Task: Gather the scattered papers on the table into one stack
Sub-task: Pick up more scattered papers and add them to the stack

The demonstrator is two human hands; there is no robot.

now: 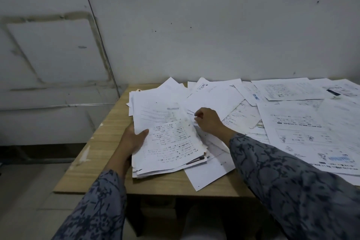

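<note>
Many loose sheets (303, 119) lie right of my stack (165, 138) on the desk (101, 154). My left hand (134, 140) clamps its left edge, thumb on top; my right hand (209, 121), fingers curled, pinches a nearby sheet's edge.

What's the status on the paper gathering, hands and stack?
Left hand grips the stack at its left edge. Right hand curled on a loose sheet beside it. Scattered papers still cover the table at right.

Dim, soft, edge-warped wide-angle view
</note>
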